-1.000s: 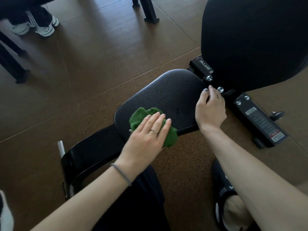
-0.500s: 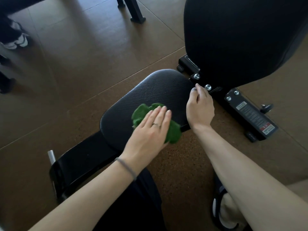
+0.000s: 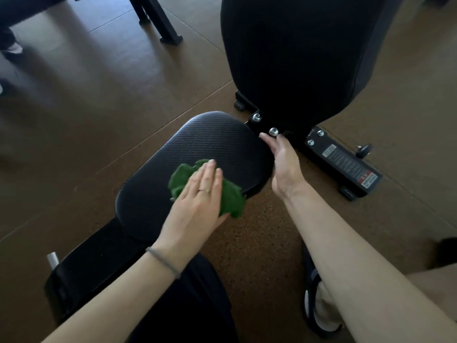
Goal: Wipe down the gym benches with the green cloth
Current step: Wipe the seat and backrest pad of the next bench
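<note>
A black gym bench: raised backrest (image 3: 296, 58), textured seat pad (image 3: 210, 154), frame label (image 3: 346, 164) (print too small to read). The left hand (image 3: 195, 206), fingers straight, presses the green cloth (image 3: 232, 196) onto the seat's near edge. The right hand (image 3: 284, 167) loosely cups the seat's side.

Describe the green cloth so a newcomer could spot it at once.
Start at the big black backrest pad standing upright at the top right, then drop to the textured black seat pad lying below it. On the seat's near edge, under the flat fingers of the left hand, lies the green cloth, crumpled. It is the only green thing among black pads and brown floor.
</note>
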The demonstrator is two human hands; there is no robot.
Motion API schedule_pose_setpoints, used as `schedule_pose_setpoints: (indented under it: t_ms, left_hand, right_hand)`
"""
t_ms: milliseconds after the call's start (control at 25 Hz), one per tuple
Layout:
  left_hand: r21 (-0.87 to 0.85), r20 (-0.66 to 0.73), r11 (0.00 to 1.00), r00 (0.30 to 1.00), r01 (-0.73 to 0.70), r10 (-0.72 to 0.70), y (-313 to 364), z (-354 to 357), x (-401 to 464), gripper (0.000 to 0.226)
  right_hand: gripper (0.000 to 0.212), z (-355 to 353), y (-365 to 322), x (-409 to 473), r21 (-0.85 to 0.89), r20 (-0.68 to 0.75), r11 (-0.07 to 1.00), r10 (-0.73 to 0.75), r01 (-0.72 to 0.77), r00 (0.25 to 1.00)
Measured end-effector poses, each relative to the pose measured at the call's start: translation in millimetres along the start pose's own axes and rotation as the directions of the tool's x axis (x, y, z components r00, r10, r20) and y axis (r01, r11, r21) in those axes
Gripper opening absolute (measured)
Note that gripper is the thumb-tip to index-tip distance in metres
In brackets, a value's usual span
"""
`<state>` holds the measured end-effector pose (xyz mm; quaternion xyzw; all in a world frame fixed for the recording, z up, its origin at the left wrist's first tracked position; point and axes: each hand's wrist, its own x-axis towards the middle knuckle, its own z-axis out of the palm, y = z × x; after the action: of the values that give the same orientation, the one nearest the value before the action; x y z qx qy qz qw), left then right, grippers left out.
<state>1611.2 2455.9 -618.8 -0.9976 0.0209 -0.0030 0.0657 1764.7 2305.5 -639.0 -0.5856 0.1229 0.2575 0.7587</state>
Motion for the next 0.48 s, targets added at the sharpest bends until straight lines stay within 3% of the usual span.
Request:
schedule_pose_setpoints:
  t_ms: [160,360,480]
  left_hand:
    - [-0.024,-0.013,0.994,0.994,-0.111,0.110,44,0,74,0.087]
    - [0.054,-0.094,0.976,0.972,-0.212,0.216,9,3,7,0.067]
    - [0.049,-0.064,0.974,0.972,-0.223,0.226,2,7,15,0.076]
  right_hand:
    - [0.060,-14,-6,5,0.011,0.074,1.000,0.028,-0.029,0.997]
    - [0.059,-10,-3,4,-0.036,0.098,0.999,0.030,-0.026,0.995]
    - [0.058,-8,0,7,0.005,0.083,1.000,0.010,-0.011,0.996]
